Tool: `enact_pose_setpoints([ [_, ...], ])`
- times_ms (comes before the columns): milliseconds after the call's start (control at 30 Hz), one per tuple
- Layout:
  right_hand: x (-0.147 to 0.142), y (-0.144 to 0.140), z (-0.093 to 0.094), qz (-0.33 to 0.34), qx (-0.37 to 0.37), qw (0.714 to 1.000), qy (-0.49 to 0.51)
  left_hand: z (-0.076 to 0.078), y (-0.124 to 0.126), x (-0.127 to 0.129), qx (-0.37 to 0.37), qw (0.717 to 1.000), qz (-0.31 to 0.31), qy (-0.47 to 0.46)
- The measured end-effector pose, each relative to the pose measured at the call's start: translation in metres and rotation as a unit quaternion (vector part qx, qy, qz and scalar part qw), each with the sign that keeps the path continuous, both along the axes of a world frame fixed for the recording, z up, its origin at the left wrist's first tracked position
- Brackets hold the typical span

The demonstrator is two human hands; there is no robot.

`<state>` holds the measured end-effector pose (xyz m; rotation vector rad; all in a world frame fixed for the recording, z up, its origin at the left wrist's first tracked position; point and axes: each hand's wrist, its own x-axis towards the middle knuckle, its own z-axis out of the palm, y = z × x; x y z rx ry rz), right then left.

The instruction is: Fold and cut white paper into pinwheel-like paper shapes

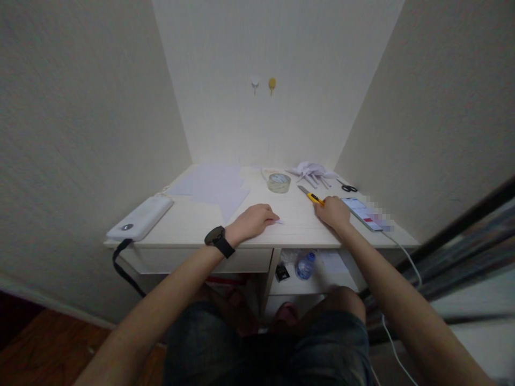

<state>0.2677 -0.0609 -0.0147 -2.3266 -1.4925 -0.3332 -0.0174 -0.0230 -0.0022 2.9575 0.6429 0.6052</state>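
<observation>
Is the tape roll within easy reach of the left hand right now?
Probably yes: the left hand rests on the desk just short of the tape roll, with only bare desktop between them.

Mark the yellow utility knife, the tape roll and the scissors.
yellow utility knife (313, 198): head view, on the yellow handle near the right hand (333, 213).
tape roll (279, 183): head view, on its near outer wall.
scissors (348, 187): head view, on the dark handles.

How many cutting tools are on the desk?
2. The yellow utility knife lies at the right hand. The black scissors lie further back, near the right wall. More could be hidden under the papers.
</observation>
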Motion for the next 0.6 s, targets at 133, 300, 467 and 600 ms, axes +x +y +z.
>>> enact_pose_setpoints([
  [133,0.015,-0.020,0.007,0.015,0.103,0.995,0.006,0.004,-0.002,-0.003,-0.010,0.998,0.022,-0.058],
  [300,0.016,-0.051,0.025,0.263,0.136,0.954,-0.050,0.025,0.003,0.000,-0.082,0.963,0.121,-0.226],
  [467,-0.003,-0.061,0.040,0.369,0.135,0.915,-0.091,0.039,0.012,0.011,-0.210,0.959,0.098,-0.162],
  [600,-0.008,-0.060,0.046,0.379,0.160,0.906,-0.100,0.038,0.014,0.014,-0.289,0.939,0.083,-0.169],
])
